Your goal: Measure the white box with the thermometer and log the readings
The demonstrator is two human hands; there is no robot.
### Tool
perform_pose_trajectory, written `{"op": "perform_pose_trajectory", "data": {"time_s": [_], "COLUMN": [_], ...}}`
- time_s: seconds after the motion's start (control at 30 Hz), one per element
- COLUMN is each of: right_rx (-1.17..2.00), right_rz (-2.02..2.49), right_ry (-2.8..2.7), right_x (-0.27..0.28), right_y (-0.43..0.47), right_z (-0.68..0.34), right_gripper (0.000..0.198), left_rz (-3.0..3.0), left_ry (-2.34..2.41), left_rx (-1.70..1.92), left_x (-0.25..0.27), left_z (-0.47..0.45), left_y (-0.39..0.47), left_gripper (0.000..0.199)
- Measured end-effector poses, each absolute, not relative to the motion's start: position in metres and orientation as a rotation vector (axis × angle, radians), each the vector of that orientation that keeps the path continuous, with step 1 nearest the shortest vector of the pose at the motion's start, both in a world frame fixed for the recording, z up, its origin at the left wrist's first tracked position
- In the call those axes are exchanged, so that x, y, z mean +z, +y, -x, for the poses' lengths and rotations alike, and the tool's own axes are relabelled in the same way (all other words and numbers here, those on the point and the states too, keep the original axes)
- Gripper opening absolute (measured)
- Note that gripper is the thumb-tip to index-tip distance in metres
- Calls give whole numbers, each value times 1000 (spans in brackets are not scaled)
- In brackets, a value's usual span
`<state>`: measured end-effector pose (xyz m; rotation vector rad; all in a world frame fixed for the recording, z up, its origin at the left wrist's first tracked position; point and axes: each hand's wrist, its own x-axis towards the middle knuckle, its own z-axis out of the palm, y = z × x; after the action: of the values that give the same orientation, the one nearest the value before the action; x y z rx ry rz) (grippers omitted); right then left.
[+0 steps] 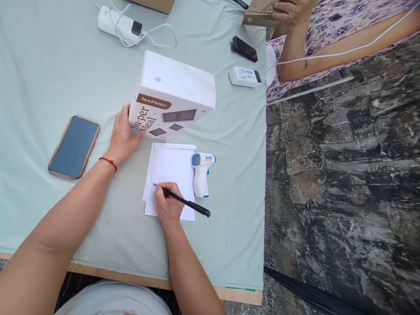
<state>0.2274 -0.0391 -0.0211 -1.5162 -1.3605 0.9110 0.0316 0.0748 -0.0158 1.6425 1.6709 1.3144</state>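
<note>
With its fingers closed around a black pen (188, 203), my right hand (169, 205) rests on a sheet of white paper (173, 164). The pen's tip is at the left part of the sheet, where small writing runs down the edge. My left hand (124, 135), a red string bracelet at its wrist, grips the near left corner of a white box (179, 83) printed "NutriMotion" and "Super Meal". The box stands just beyond the paper. A white and blue infrared thermometer (202, 173) lies against the paper's right edge.
A smartphone (74, 147) lies left of my left hand. Farther off are a white power bank with a cable (120, 26), a black device (244, 49) and a white device (245, 77). Across the right corner, another person's hand (292, 11) holds a cardboard box (260, 13).
</note>
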Motion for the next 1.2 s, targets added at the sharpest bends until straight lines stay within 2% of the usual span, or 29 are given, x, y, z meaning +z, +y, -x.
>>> {"op": "perform_pose_trajectory", "data": {"time_s": [0.47, 0.93, 1.07, 1.2], "right_rx": [893, 855, 772, 535], "right_rz": [1532, 1506, 1495, 1418], "right_ry": [-1359, -1363, -1388, -1494], "right_x": [-21, -20, -23, -23], "right_y": [-39, -39, -42, -35], "right_z": [-228, -227, -230, -242], "right_gripper": [9, 9, 10, 12], "left_rz": [-1639, -1597, -1574, -1588], "left_ry": [1584, 1594, 1625, 1620], "left_rx": [1355, 1351, 1304, 1340], "left_x": [-20, -22, -21, -24], "left_z": [-29, -30, -30, -29], "left_y": [75, 78, 78, 78], "left_gripper": [67, 73, 79, 89]}}
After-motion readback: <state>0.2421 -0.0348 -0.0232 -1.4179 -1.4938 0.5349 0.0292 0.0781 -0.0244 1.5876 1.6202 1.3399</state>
